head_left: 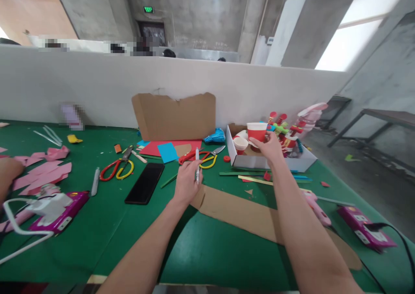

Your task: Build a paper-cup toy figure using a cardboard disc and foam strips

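The worktop (223, 250) is crowded all round the box, so a sweep of either forearm could push loose pieces off course. The strip (240, 209) lies nearer the wearer than the box and passes beneath the right forearm; if that arm drops or draws back across it, the strip could slide or crease. The box (259, 161) is low-walled and full, and a tug at its contents could tip neighbouring cups or drag it along. Nearer the wearer than the box and to its right, the glue gun (316, 207) lies close beside the same forearm; were it hot, which I cannot tell, a brush could burn.

The right hand (271, 147) is over the box, its fingers wrapped about the cup's lower side; the left hand (189, 179), left of the box, pinches the pen between its fingers. The scissors (216, 156) lie just left of the box, beyond the left hand, blades toward the box; a careless reach that way could meet the points. The cup (257, 129) is upright over the box's left half; its thin-looking wall could dent under too firm a squeeze, or slip if held too lightly. The pen (197, 166) stands nearly upright left of the box, and could mark the strip if it dips.
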The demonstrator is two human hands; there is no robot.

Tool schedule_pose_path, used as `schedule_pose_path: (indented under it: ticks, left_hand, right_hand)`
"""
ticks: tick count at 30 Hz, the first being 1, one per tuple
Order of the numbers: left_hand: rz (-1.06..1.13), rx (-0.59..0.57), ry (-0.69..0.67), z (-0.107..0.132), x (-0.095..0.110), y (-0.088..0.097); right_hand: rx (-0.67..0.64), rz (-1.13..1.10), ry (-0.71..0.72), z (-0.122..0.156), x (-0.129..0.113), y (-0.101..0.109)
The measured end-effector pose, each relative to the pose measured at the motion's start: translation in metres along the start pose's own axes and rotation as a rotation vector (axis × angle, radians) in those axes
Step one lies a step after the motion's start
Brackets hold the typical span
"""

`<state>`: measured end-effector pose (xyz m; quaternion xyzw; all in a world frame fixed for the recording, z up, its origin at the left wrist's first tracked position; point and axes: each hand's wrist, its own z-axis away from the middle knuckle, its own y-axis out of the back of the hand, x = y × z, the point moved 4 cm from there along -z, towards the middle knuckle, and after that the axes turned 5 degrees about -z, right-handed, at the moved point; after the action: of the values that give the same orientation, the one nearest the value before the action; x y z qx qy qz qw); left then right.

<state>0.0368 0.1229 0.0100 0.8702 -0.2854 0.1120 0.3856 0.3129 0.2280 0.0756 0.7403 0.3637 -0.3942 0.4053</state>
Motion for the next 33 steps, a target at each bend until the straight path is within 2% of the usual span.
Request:
schedule_pose_path:
  ticks: [3, 9, 13, 18, 22, 24, 29, 33]
  left_hand:
    - [-0.004, 0.005, -0.031, 0.001, 0.003, -0.001]
    - [0.000, -0.007, -0.038, 0.001, 0.005, 0.000]
    - [0.018, 0.017, -0.031, -0.001, 0.006, 0.003]
    - [0.023, 0.002, -0.041, 0.000, 0.008, 0.002]
    - [0.018, -0.025, -0.040, 0.001, 0.008, 0.000]
    - [0.021, -0.027, -0.038, 0.001, 0.008, 0.000]
    - [0.014, -0.039, -0.032, 0.002, 0.009, 0.000]
    - [0.003, -0.054, -0.040, 0.002, 0.010, -0.003]
  right_hand:
    - [-0.015, 0.034, -0.139, -0.008, 0.019, -0.005]
    - [-0.073, 0.256, -0.103, -0.018, 0.016, -0.035]
    - [-0.125, 0.357, -0.090, -0.015, 0.026, -0.039]
    - [-0.082, 0.362, 0.048, -0.016, 0.035, -0.035]
    - [-0.170, 0.476, 0.306, -0.037, 0.022, -0.043]
    - [-0.237, 0.551, 0.384, -0.051, 0.013, -0.047]
    - [-0.405, 0.764, 0.415, -0.071, -0.001, -0.052]
    - [-0.428, 0.799, 0.392, -0.064, 0.000, -0.047]
